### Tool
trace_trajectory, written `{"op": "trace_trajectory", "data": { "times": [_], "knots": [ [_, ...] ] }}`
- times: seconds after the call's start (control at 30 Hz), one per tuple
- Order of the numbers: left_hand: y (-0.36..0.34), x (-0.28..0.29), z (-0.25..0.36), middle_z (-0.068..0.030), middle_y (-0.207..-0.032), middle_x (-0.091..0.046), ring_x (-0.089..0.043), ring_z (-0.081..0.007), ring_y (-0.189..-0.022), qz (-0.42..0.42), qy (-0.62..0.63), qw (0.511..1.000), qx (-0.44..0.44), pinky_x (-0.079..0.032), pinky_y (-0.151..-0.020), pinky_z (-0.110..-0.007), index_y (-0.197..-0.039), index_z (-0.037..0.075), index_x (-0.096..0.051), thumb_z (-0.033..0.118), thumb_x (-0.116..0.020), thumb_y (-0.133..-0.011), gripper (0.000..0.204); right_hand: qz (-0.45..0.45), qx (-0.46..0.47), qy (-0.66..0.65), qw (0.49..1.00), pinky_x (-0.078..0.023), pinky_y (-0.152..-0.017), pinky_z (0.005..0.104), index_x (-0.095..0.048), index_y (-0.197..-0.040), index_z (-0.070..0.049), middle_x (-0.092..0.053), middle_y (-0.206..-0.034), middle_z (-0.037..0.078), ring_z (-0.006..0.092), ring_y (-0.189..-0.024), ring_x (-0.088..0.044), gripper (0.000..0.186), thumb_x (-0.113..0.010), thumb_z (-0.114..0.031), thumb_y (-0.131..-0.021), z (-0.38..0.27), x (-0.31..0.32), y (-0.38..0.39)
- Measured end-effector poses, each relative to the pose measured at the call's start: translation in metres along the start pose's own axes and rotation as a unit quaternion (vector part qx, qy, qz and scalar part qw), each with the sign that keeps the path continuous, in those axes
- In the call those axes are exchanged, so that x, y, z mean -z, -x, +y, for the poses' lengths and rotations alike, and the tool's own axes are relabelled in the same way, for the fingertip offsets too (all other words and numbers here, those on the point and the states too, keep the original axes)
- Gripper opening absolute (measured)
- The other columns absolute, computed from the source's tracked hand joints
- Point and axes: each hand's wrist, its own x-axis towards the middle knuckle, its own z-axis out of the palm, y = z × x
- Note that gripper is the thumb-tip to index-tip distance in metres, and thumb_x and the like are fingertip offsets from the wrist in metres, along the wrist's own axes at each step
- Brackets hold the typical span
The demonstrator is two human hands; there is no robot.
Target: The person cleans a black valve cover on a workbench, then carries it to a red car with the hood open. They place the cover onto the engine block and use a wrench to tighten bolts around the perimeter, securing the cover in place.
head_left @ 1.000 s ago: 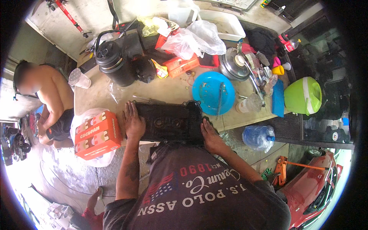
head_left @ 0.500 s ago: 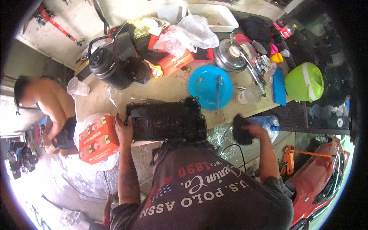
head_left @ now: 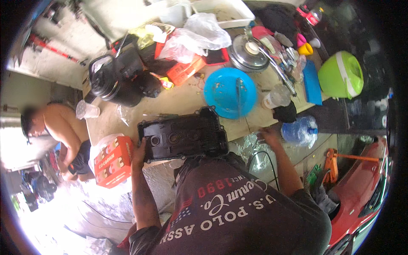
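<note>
A black engine valve cover with round holes and bolt lugs along its rim lies at the table's near edge, against my shirt. My left hand grips its left end, the thumb on top and the other fingers mostly hidden. My right hand is off to the right of the cover, beyond the table edge, holding nothing, its fingers loosely bent and apart. A black cloth lies bunched on the table's right edge, beside a clear plastic cup. Behind the cover sits a blue basin with a slender tool in it.
An orange-red box stands by the table's left front. At the back are a black jug, plastic bags and a metal lid. A green bucket and water bottle are right. Another person bends at left.
My right hand has let go of the black cloth, leaving it at the table's right edge, and has drawn back leftward. My left hand stays on the valve cover, whose inner face shows more.
</note>
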Motion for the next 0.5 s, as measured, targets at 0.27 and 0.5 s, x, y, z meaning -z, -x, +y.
{"op": "trace_trajectory", "data": {
  "times": [0.27, 0.5],
  "knots": [
    [0.026, 0.038, -0.009, -0.028, -0.13, -0.058, -0.057, -0.0322, -0.12, -0.029, -0.341, 0.898, -0.276, -0.044, -0.102, -0.042, -0.138, -0.007, -0.048, 0.042, -0.053, -0.101, 0.061, -0.111, 0.064, 0.115, 0.985, -0.037, -0.111, 0.0433, -0.047, -0.141, 0.0, -0.05, -0.141, 0.025, 0.0378, -0.134, -0.046, 0.08, -0.048, -0.065, -0.095, -0.067, -0.158, 0.053],
    [0.057, 0.028, 0.102, -0.0306, -0.132, -0.055, -0.057, -0.037, -0.119, 0.026, -0.097, 0.994, -0.046, -0.045, -0.102, -0.045, -0.136, -0.01, -0.047, 0.045, -0.053, -0.1, 0.066, -0.075, 0.055, -0.14, 0.986, -0.029, -0.115, 0.0408, -0.039, -0.147, 0.001, -0.042, -0.148, 0.025, 0.0357, -0.14, -0.037, 0.09, -0.042, -0.071, -0.094, -0.077, -0.148, 0.122]
  ]
}}
